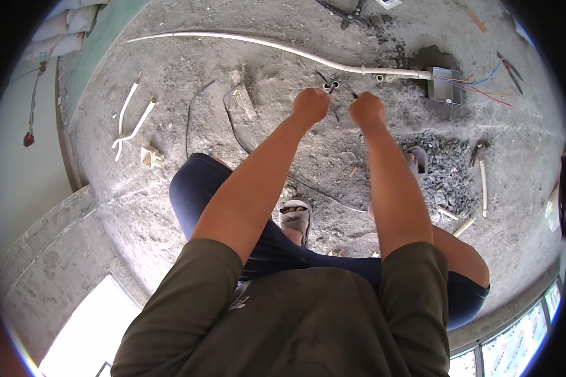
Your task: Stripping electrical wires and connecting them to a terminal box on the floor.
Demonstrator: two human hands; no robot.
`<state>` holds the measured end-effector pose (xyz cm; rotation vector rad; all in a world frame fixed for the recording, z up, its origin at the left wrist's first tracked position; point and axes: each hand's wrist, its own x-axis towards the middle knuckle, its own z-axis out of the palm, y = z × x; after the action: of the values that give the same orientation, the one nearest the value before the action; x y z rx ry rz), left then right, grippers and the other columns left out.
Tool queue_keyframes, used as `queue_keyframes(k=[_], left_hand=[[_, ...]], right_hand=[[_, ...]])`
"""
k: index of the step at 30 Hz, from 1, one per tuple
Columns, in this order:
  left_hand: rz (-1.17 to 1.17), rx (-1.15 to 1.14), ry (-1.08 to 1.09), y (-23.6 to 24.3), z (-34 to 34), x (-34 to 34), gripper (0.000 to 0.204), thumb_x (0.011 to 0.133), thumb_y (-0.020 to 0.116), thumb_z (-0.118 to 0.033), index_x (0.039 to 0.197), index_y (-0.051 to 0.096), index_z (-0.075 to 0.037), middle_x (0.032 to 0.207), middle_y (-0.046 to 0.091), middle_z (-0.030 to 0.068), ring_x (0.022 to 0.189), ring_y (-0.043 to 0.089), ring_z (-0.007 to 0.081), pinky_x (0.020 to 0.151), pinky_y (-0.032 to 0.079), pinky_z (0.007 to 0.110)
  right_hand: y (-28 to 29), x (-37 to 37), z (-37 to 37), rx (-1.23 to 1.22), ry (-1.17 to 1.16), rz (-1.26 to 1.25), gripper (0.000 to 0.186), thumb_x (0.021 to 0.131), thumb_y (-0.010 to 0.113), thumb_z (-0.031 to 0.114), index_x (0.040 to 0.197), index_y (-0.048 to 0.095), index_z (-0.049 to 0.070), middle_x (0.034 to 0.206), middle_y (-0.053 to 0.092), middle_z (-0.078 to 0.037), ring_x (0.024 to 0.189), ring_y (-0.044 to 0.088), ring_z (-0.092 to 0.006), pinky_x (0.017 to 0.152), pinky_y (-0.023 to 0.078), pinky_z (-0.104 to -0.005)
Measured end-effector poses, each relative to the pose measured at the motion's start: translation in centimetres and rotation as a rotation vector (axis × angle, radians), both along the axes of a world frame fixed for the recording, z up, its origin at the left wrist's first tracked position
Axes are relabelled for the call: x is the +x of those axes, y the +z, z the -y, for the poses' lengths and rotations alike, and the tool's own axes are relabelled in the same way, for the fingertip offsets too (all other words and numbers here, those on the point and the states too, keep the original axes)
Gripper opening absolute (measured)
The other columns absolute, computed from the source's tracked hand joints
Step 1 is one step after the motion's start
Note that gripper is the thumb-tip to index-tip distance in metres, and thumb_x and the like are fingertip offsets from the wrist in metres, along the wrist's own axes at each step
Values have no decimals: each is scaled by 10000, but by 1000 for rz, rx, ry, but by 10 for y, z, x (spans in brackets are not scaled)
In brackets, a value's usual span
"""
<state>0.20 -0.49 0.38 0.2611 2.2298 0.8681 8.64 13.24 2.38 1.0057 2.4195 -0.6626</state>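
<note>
My left hand is closed in a fist low over the rough concrete floor; what it grips, if anything, is hidden. Just beyond its fingers are two small white pipe clips and a short black cable. My right hand is closed a little to the right. A small dark tip with a yellow spot pokes out of its fingers, too small to name. The hands are apart. Beyond them runs a long white conduit, its right end meeting a grey metal junction box with coloured wires.
Pliers lie right of the box, and dark tools at the far edge. Bent white conduit pieces lie at left, thin black cable nearer. Rubble and a hammer-like tool are at right, beside my sandalled feet.
</note>
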Motion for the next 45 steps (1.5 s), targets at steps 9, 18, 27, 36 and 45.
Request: queue_keyframes(k=[9,18,27,36,45], left_hand=[[286,199,119,-8,2,13,190,874,617,-187,878,703,-18,745,676,61,661,601,119,596,462,282],[336,229,133,-10,2,12,163,880,636,-164,925,711,-27,698,646,27,567,474,69,514,372,227],[268,173,72,-4,1,14,178,861,655,-203,852,721,-38,674,643,14,554,464,66,502,353,249],[176,95,-14,0,0,20,191,843,653,-186,779,705,-14,644,639,33,536,489,90,507,373,279],[174,115,-65,-3,-2,22,186,844,650,-193,812,713,-21,669,655,32,544,501,84,516,389,280]], right_hand=[[-3,15,-12,-3,63,-150,356,812,530,173,1153,626,136,1080,648,-172,1035,612,-337,887,489,-417],[-17,47,14,-18,103,-196,334,828,570,193,1153,614,130,1028,637,-178,992,610,-351,857,484,-436],[-13,49,21,-8,53,-234,299,873,573,259,1152,624,165,1002,641,-173,967,615,-354,831,486,-447],[2,43,31,-18,37,-81,270,823,574,190,1076,630,114,1010,646,-177,980,630,-343,837,504,-429],[0,53,35,3,-28,-110,204,818,561,159,987,648,85,962,664,-185,935,648,-353,804,519,-429]])
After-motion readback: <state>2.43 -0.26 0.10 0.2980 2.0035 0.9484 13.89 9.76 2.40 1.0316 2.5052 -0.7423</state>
